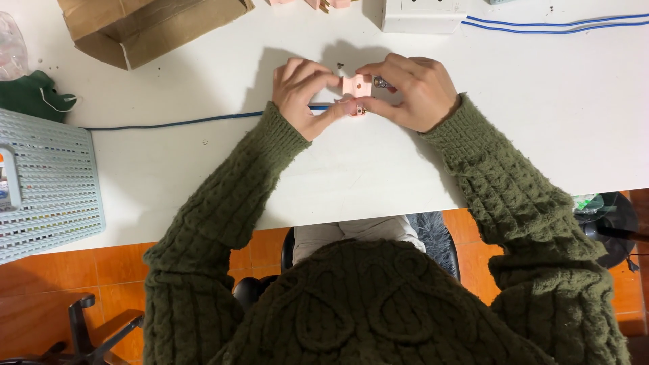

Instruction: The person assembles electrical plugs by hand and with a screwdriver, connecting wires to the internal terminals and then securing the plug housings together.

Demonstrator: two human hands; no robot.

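Both hands meet over the far middle of the white desk [378, 169], pinching a small pink plastic block [355, 88] between them. The left hand [302, 94] has its grip closed on the block's left side, thumb and forefinger pressed against it. The right hand [412, 91] grasps the block's right side, its fingertips also bearing on a small metal part [380, 82] at the block's upper right edge; whether that part sits in the block or only against it cannot be told. The block is held just above or on the desk, which of the two is unclear. A thin blue cable [176, 123] runs across the desk to the left and passes under the hands. A torn brown cardboard box [149, 27] lies at the far left, a pale perforated basket [54, 189] at the left edge, and a white power strip [422, 13] at the far side, with blue-striped cords [554, 23] leading right
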